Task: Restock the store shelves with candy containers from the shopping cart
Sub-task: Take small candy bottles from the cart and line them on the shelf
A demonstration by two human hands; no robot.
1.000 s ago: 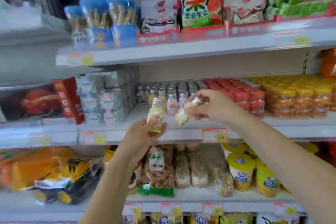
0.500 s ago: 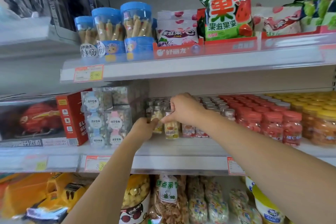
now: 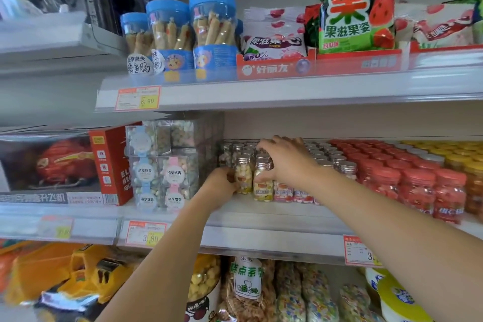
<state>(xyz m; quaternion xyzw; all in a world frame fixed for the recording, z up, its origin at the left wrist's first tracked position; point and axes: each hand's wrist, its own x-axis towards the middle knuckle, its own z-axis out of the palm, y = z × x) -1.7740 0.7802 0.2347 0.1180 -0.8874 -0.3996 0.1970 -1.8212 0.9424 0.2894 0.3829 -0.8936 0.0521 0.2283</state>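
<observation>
Your left hand (image 3: 222,183) grasps small clear silver-capped candy bottle (image 3: 243,178), your right hand (image 3: 290,162) pinches second bottle (image 3: 262,183) — both upright at white middle shelf (image 3: 261,217) front, 9 o'clock of red-lidded jars (image 3: 415,191). Pair nearly placed — letting go remains; cart unseen.

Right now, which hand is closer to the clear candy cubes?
Left. The left hand grips a bottle just right of the clear candy cubes; the right hand grips another farther right.
</observation>
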